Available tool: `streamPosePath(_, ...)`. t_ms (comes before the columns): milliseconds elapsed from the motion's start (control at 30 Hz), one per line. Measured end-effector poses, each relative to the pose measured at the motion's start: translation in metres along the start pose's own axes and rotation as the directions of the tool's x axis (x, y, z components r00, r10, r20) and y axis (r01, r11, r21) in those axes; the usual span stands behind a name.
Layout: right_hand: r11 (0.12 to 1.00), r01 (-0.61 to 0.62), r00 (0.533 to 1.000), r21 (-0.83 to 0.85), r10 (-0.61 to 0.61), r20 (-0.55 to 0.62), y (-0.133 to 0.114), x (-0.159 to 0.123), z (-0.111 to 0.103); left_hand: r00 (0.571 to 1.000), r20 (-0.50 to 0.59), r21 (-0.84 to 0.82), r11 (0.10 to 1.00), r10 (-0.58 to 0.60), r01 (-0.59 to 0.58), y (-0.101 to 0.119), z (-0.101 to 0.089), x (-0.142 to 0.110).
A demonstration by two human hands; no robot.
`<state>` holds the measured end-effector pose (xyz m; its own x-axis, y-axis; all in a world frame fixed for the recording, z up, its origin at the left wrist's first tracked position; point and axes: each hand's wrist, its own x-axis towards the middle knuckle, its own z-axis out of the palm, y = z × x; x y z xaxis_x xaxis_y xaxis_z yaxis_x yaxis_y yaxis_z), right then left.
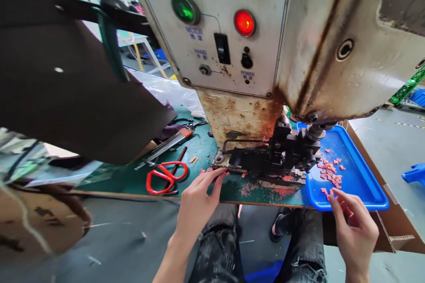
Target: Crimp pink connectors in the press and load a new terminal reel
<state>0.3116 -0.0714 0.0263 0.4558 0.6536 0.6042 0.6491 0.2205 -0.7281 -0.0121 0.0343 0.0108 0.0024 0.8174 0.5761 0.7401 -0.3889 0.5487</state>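
Note:
My left hand (198,199) rests at the front edge of the green table, its fingertips touching the black tooling (272,157) at the base of a worn press machine (252,44). A small red piece seems to sit by those fingertips. My right hand (353,227) hovers at the near edge of a blue tray (361,177), fingers curled around one or two small red pieces. Several more red pieces (330,172) lie scattered in the tray next to the tooling.
Red-handled scissors (166,177) and a few hand tools lie left of the machine on the green table (199,150). A green lamp and a lit red lamp (244,22) show on the machine's panel. A dark panel (66,88) fills the left. My knees are below the table edge.

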Motion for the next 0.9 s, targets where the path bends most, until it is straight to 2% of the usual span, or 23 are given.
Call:
streamPosePath(67, 0.992, 0.012, 0.994, 0.128, -0.026, 0.103, -0.018, -0.011, 0.011, 0.994, 0.029, -0.180, 0.978, -0.106, 0.109, 0.016, -0.010, -0.006)
streamPosePath(133, 0.968, 0.002, 0.971, 0.251, -0.061, 0.230, -0.037, -0.018, 0.027, 0.980, 0.124, -0.370, 0.910, -0.154, 0.190, 0.037, -0.018, -0.013)
streamPosePath(200, 0.936, -0.016, 0.937, 0.351, -0.108, 0.331, -0.055, -0.022, 0.043, 0.968, 0.217, -0.507, 0.834, -0.122, 0.219, 0.059, -0.022, -0.020)
streamPosePath(267, 0.910, -0.010, 0.908, 0.414, -0.166, 0.385, -0.067, -0.023, 0.055, 0.962, 0.262, -0.586, 0.781, -0.070, 0.216, 0.078, -0.023, -0.027)
streamPosePath(400, 0.887, 0.031, 0.900, 0.460, -0.225, 0.373, -0.073, -0.020, 0.063, 0.972, 0.235, -0.602, 0.785, -0.002, 0.147, 0.097, -0.021, -0.033)
streamPosePath(600, 0.875, 0.020, 0.912, 0.484, -0.214, 0.350, -0.066, -0.021, 0.055, 0.979, 0.168, -0.565, 0.825, 0.113, 0.002, 0.099, -0.015, -0.030)
streamPosePath(900, 0.879, 0.008, 0.945, 0.477, -0.162, 0.283, -0.058, -0.010, 0.051, 0.973, 0.219, -0.623, 0.778, 0.073, 0.081, 0.104, 0.002, -0.027)
